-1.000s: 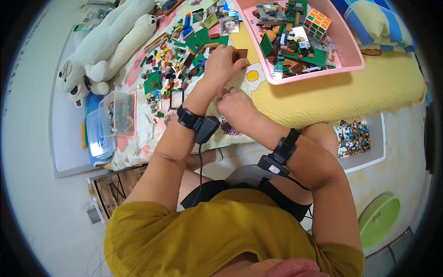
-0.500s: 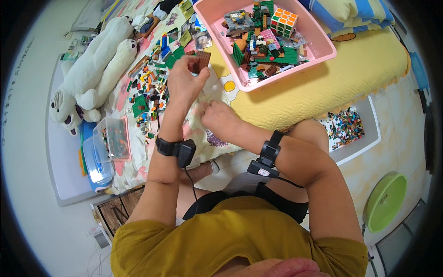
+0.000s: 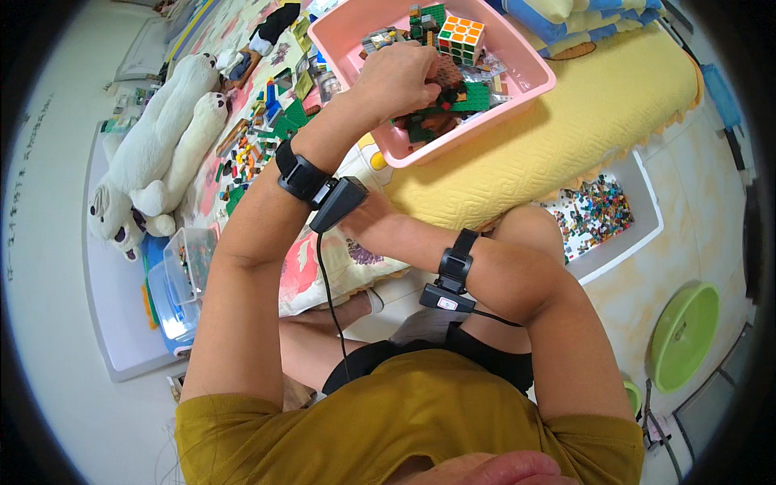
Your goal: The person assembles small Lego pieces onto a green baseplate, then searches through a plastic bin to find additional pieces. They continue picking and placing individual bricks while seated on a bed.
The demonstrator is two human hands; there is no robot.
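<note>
Over the pink bin (image 3: 517, 97), my left hand (image 3: 396, 77) is closed with its fingertips at a brown studded building plate (image 3: 447, 73). Beneath that hand lie loose building-block pieces, among them a green studded plate (image 3: 471, 97). A puzzle cube (image 3: 461, 40) with orange and white stickers sits in the bin just right of the brown plate. My right hand (image 3: 368, 214) is low over the bed's near edge, partly behind the black device (image 3: 339, 202) on my left wrist. Its fingers are hidden.
Scattered blocks (image 3: 250, 149) cover the flowered bedspread at left, beside white plush toys (image 3: 166, 133) and a clear plastic box (image 3: 191, 255). A yellow quilted pad (image 3: 461, 178) lies under the bin. A white tub of small pieces (image 3: 598, 218) and a green basin (image 3: 685, 335) stand on the floor.
My left hand has moved right with the brown plate, from above the bedspread to over the pink bin. My right hand has shifted only slightly. The view has turned a little.
</note>
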